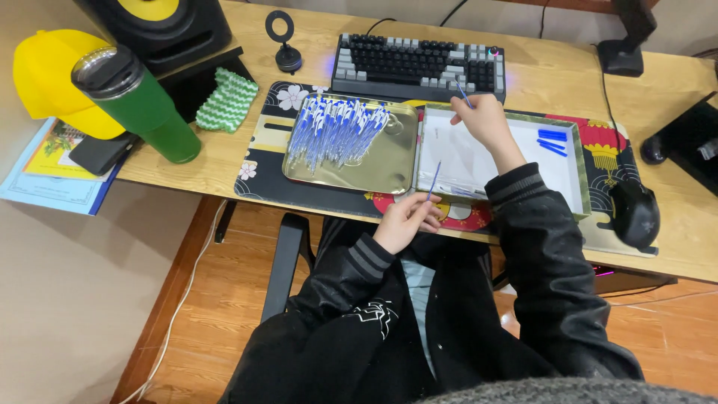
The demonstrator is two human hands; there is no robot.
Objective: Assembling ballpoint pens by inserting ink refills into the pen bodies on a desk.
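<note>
Two trays are set side by side on the desk mat [262, 168]: the pen-filled tray [389, 161] at 9 o'clock of the second tray [577, 168]. The keyboard [419, 66] is placed at 12 o'clock, the mouse [636, 213] at 4 o'clock, the tumbler [138, 101] far toward 9 o'clock.

1. I see a green tumbler [142, 101] with a dark lid standing at the far left of the desk.
2. A yellow cap [46, 75] lies just left of it, over some booklets [52, 176].
3. A green-and-white knitted cloth [227, 100] sits beside a black speaker [161, 26].
4. A grey-and-black keyboard [419, 66] lies at the far edge.
5. A black mouse [634, 213] rests near the right.
</note>
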